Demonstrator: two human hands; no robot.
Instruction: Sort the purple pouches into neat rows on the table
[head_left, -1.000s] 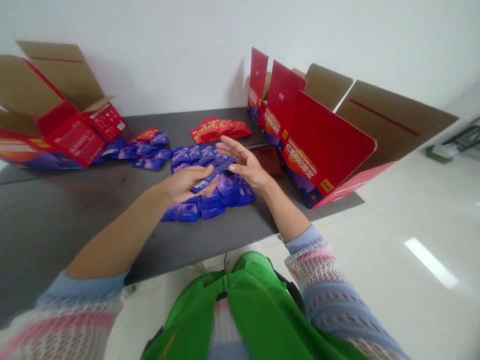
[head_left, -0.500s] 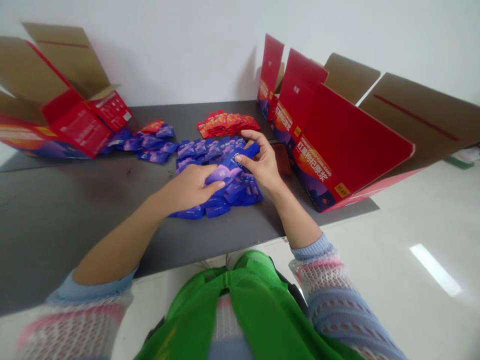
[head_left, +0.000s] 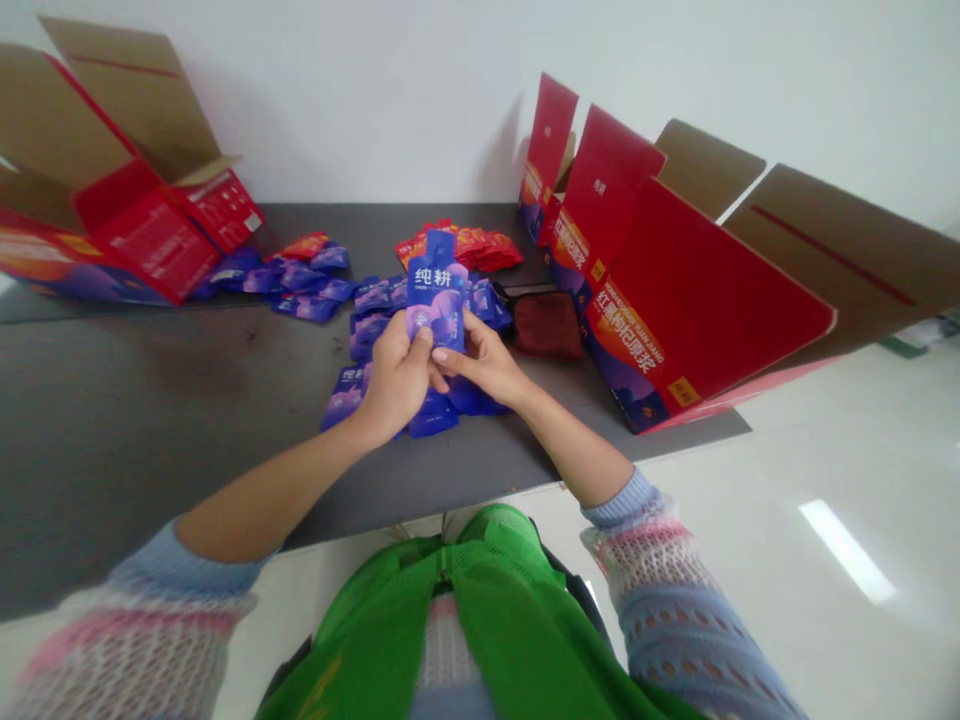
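Observation:
A purple pouch (head_left: pixel 436 285) with white lettering stands upright between my hands, its printed face toward me. My left hand (head_left: pixel 397 375) grips the lower left, thumb across the front. My right hand (head_left: pixel 487 360) closes on the lower right edge of the same pouch. Whether other pouches are stacked behind it, I cannot tell. Below and behind my hands lie rows of purple pouches (head_left: pixel 366 335) on the dark grey table (head_left: pixel 187 390), partly covered by the hands. Beyond them sits a pile of red pouches (head_left: pixel 491 248).
Open red cartons (head_left: pixel 697 290) stand along the table's right side, flaps up. Another open carton (head_left: pixel 161 235) is at the left, beside a loose heap of purple pouches (head_left: pixel 304 280) topped with red. A brown pouch-like item (head_left: pixel 549 325) lies near the right cartons. A white wall rises behind.
The held pouch has turned from slanted to upright, facing me. My right hand has moved from its upper end down to the lower right edge.

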